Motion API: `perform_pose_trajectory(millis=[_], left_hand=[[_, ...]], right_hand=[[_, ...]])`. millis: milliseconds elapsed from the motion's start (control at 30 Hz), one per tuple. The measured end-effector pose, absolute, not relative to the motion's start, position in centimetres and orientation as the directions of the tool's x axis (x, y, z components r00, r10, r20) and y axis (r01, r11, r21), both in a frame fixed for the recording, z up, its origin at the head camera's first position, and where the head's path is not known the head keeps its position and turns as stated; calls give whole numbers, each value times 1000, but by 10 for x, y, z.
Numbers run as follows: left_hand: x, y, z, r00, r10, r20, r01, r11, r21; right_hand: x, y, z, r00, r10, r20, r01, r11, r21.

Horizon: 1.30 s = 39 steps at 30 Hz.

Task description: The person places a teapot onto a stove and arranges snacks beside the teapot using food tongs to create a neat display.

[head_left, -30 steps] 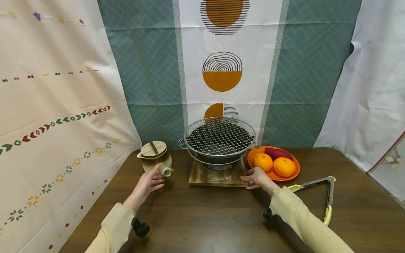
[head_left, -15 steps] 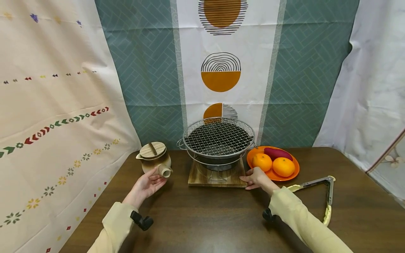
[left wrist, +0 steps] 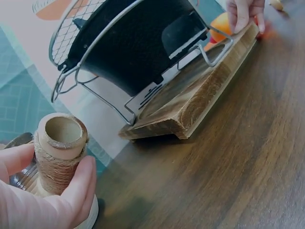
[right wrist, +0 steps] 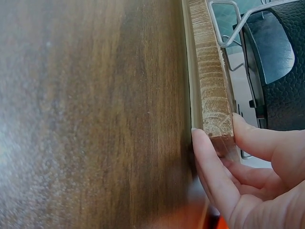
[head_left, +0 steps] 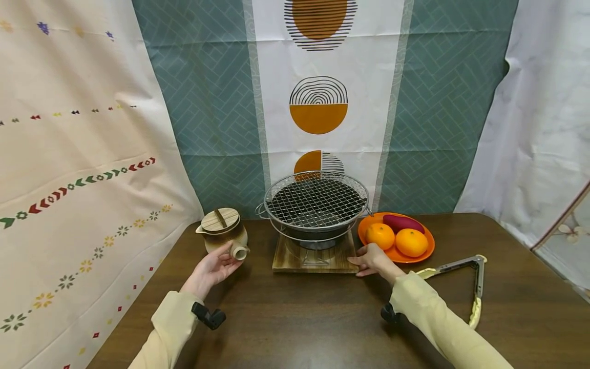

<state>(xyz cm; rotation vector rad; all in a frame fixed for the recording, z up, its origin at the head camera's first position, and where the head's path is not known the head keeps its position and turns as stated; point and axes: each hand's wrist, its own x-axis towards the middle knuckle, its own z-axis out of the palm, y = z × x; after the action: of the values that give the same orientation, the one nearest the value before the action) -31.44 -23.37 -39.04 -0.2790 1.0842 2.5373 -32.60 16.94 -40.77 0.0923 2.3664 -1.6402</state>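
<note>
Left of the grill [head_left: 318, 202], lidded pot [head_left: 221, 229], your left fingers [left wrist: 82, 183] pinching its handle [left wrist: 57, 172]; beneath, board [head_left: 291, 262], your right fingers [right wrist: 208, 160] gripping it; right, plate [head_left: 393, 255] holding two oranges [head_left: 412, 243], purple vegetable [head_left: 402, 223].

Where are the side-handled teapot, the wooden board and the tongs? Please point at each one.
Side-handled teapot [head_left: 220, 240], head view: on its rounded body.
Wooden board [head_left: 292, 258], head view: on its bare top, left of the wire foot.
Tongs [head_left: 480, 282], head view: on the metal part of the right arm.

Home-style dining nook, likely staged: patterned cloths [head_left: 207, 92] hung round wood-grain surface [head_left: 295, 328]; tabletop grill [head_left: 318, 202], lidded pot [head_left: 223, 234], orange plate [head_left: 372, 219].
</note>
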Motion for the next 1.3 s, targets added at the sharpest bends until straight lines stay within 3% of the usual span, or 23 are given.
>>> perform_pose_trajectory(millis=[633,1033,1300], left_hand=[[-317,-222,-391,-939,122,-323,-322,-644,694],[-315,-219,-389,-940,61,-335,-280,-702,656],[-322,-225,-396,-922,53,-385,-309,-699,645]], right_hand=[[-326,171,-408,-957,-84,-278,231,359,-904],[-324,171,-407,-970,-105,-221,176,330,-928],[-324,169,-407,-972,-89,-217,176,337,-925]])
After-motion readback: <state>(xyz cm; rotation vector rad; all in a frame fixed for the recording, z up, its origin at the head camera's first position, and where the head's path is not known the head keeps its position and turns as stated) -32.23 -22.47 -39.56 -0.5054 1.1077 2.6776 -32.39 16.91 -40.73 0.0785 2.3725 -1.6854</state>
